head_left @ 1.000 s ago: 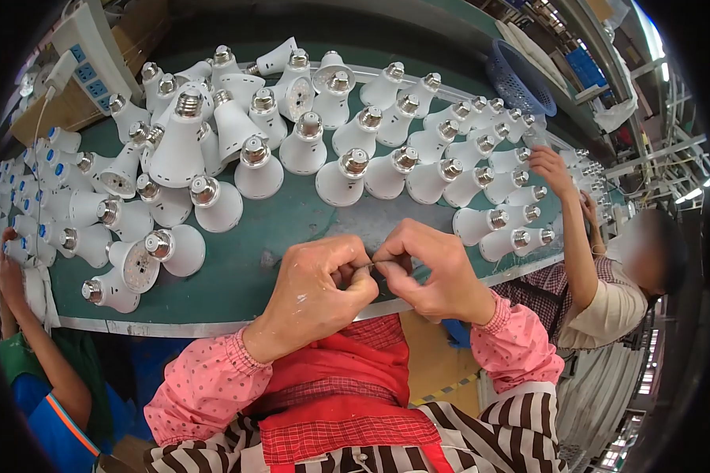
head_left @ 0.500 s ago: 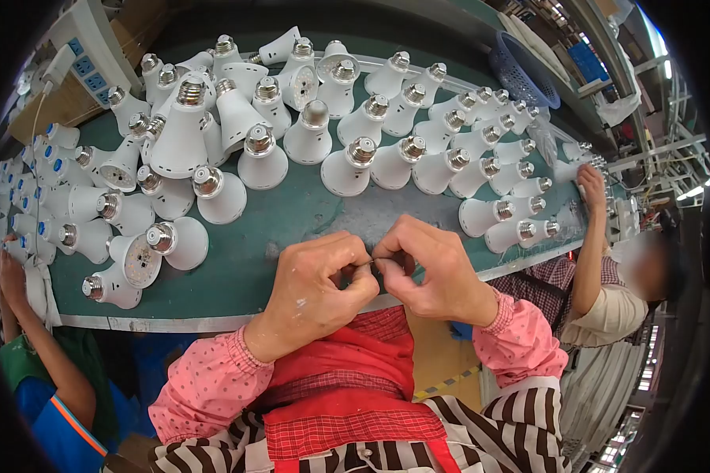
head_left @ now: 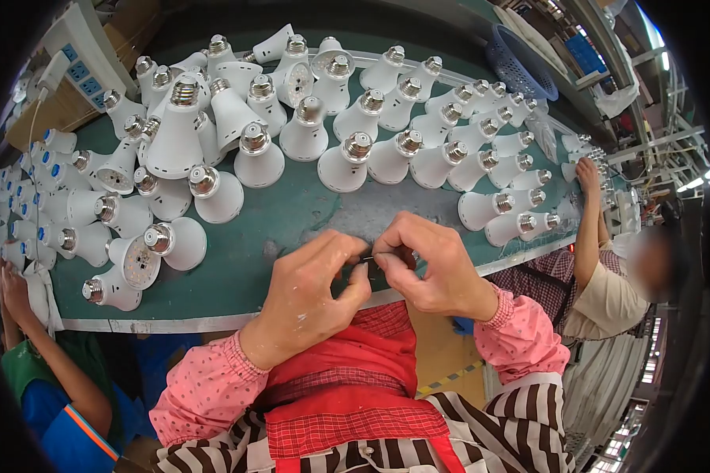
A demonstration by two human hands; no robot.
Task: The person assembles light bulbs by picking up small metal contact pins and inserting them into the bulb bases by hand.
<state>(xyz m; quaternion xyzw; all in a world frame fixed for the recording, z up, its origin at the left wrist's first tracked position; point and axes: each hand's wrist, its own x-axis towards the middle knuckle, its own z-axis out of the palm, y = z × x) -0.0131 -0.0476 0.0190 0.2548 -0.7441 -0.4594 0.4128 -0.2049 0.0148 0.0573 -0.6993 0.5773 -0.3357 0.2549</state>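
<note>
Over the near edge of the bench, my left hand and my right hand meet fingertip to fingertip. Between them is a small, thin, dark piece, too small to name. My right thumb and forefinger pinch one end of it. My left fingers are curled around the other end, with the thumb slightly lower; their exact grip is partly hidden. Just beyond my hands stands a white LED bulb with its metal screw base up, among several similar ones.
Many bulbs cover the green bench, some tipped over, such as one with an exposed LED board. A blue basket stands at the back right, a socket strip at the left. Co-workers' hands are at left and right.
My left thumb has dropped away from the forefinger, and the dark piece shows more between my hands. The co-worker's hands at the left have shifted slightly.
</note>
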